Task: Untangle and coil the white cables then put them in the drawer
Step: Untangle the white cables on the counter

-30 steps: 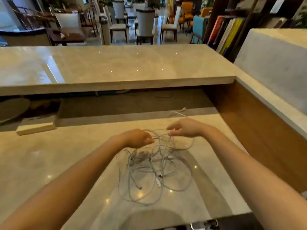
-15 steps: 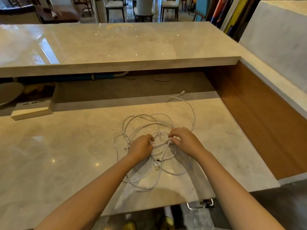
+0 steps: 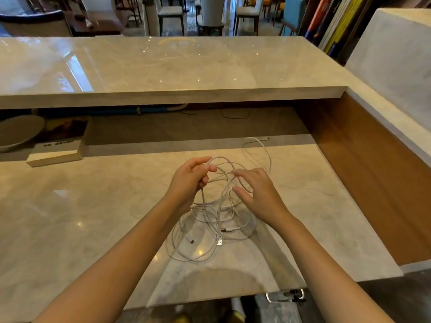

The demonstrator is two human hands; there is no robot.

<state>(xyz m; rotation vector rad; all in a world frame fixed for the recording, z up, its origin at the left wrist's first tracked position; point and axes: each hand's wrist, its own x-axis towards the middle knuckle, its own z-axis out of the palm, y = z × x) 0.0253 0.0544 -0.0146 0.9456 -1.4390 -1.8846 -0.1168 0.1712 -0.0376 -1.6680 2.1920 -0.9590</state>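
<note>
A tangle of thin white cables (image 3: 205,231) lies on the marble desk (image 3: 70,217), with loose plug ends near the front of the pile. My left hand (image 3: 190,180) is pinched shut on a strand lifted above the pile. My right hand (image 3: 256,194) hovers just to the right with its fingers spread among raised loops; it grips nothing that I can see. One long loop (image 3: 265,155) trails toward the back right of the desk. A metal drawer handle (image 3: 285,296) shows under the desk's front edge.
A raised marble counter (image 3: 163,66) overhangs the back of the desk. A thick book (image 3: 58,148) and a grey round dish (image 3: 16,132) sit at the back left under it. A wooden side panel (image 3: 373,183) walls the right. Chairs and bookshelves stand beyond.
Both hands have risen from the pile. My left hand has lifted a strand upward, and my right hand has let go and spread its fingers. The camera has tilted slightly.
</note>
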